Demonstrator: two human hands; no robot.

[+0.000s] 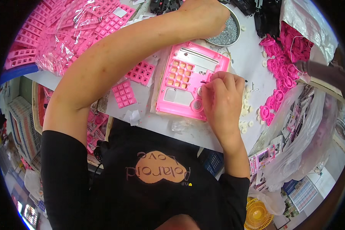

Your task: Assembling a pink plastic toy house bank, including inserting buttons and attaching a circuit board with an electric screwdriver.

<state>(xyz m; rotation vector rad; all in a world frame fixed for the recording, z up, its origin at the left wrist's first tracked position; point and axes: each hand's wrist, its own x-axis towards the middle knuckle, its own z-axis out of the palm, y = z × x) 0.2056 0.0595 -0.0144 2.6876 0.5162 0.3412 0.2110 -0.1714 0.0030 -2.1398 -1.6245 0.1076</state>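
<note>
A pink plastic casing (pixel 182 106) lies on the worktable, its inner side up, with a grid of square key openings, a long slot and round holes. Over its right edge is my right hand (pixel 224 94), fingertips pinched together on a thin dark rod whose ends show on either side. My left arm reaches across to the far side. There my left hand (pixel 209 17) is at a round metal bowl (pixel 238 32) of small silvery screws, its fingers hidden. Left of the casing lie a pink keypad (pixel 123 94) with raised keys and another pink keypad piece (pixel 141 73).
Pink keypad parts (pixel 76 30) are heaped in clear plastic at the far left. Black parts (pixel 249 7) lie at the back. Pink ring pieces (pixel 278 82) spill from a bag (pixel 308 23) at right, beside small white round parts (pixel 246 109). A yellow basket (pixel 258 214) stands below.
</note>
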